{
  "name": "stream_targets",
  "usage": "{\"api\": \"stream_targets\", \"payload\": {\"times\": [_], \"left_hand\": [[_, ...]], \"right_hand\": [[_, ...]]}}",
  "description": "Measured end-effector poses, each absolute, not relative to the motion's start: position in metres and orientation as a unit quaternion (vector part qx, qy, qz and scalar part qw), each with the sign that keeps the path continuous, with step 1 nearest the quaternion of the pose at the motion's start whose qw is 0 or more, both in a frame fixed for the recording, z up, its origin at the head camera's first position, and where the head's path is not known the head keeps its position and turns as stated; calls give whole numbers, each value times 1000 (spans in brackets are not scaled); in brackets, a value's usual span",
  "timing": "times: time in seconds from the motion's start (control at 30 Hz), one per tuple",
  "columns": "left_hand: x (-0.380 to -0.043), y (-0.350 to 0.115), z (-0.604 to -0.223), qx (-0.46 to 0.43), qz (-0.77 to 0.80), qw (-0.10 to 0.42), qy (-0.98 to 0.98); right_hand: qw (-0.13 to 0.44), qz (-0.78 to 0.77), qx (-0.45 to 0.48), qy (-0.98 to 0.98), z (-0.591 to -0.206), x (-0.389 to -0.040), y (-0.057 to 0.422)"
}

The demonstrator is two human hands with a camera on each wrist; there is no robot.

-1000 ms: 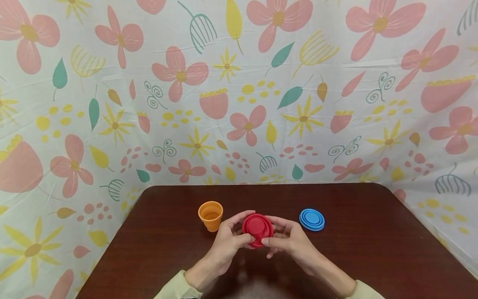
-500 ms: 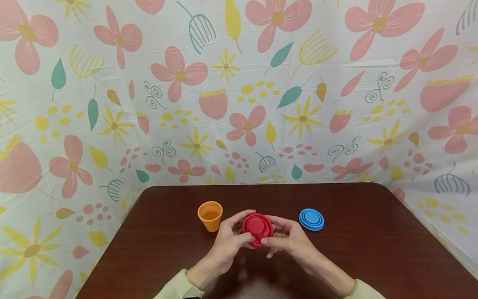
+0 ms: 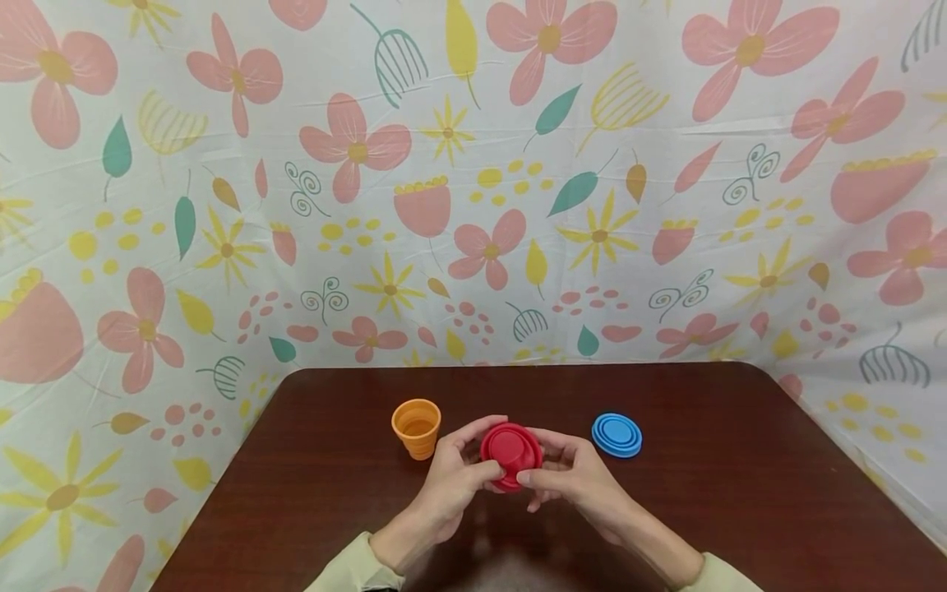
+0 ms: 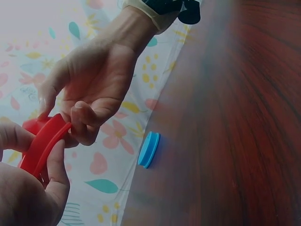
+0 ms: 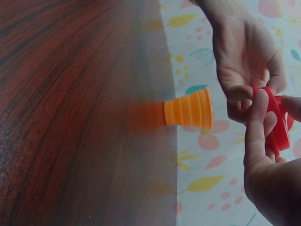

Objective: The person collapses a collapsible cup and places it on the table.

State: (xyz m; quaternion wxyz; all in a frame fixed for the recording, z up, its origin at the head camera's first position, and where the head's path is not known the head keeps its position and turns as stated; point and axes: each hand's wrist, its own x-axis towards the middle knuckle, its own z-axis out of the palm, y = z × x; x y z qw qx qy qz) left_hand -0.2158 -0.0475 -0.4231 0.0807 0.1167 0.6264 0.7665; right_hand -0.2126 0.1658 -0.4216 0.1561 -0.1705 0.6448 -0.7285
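Observation:
Both hands hold a red collapsible cup (image 3: 510, 446) above the table, its folded rings facing the head camera. My left hand (image 3: 453, 485) grips its left side, thumb on the near face and fingers behind. On the other side my right hand (image 3: 573, 470) pinches the rim between thumb and fingers. In the left wrist view the red cup (image 4: 42, 143) appears edge-on, mostly flat with a bulge on one face. An orange collapsible cup (image 3: 418, 427) stands upright and extended, just left of my left hand. A blue collapsible cup (image 3: 617, 435) lies flattened to the right of my right hand.
The dark brown wooden table (image 3: 710, 493) stretches out on all sides of the hands. Behind it and along its sides hangs a white cloth (image 3: 488, 205) with printed flowers and leaves. The table's back edge lies beyond the cups.

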Motion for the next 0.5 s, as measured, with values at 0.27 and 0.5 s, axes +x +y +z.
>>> {"api": "stream_targets", "payload": {"times": [0.27,0.5], "left_hand": [[-216,-47,-423,126,765,76,626],[-216,-49,-424,131,767,81,623]], "right_hand": [[148,-722,-160,656,-419,-213,163],[167,-733,-161,639,-419,-213,165]]}}
